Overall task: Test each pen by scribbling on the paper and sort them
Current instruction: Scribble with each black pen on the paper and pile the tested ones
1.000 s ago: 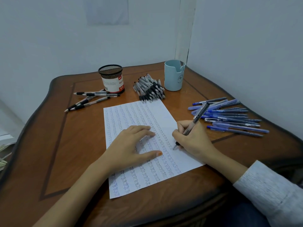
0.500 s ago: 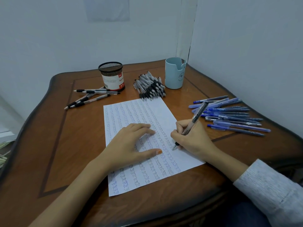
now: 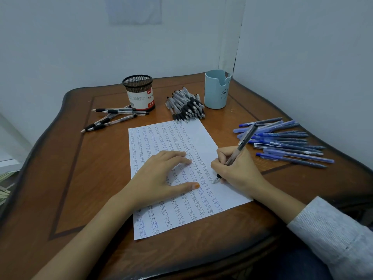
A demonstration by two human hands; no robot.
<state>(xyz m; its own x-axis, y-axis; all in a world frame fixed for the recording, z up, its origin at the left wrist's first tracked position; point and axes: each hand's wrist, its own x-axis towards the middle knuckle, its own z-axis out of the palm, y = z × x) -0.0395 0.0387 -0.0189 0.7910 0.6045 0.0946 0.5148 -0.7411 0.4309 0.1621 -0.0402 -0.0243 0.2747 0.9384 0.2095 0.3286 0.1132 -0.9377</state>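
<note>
A white sheet of paper [image 3: 197, 138], filled with columns of small handwritten words, lies in the middle of the wooden table [image 3: 84, 178]. My left hand [image 3: 161, 178] rests flat on it with fingers spread. My right hand [image 3: 238, 170] grips a grey pen [image 3: 245, 139] whose tip touches the paper's right side. A bundle of black-grip pens [image 3: 186, 107] lies behind the paper. Several black-grip pens [image 3: 113, 118] are spread at the back left. Blue pens [image 3: 282, 140] lie in a pile on the right.
A black mesh pen cup [image 3: 139, 91] with a white and red label stands at the back left. A pale blue cup [image 3: 216, 89] stands at the back right near the wall corner. White walls close in behind and on the right.
My right hand has shifted the pen tip slightly along the paper while writing. My left hand stays put. The view has tilted a little.
</note>
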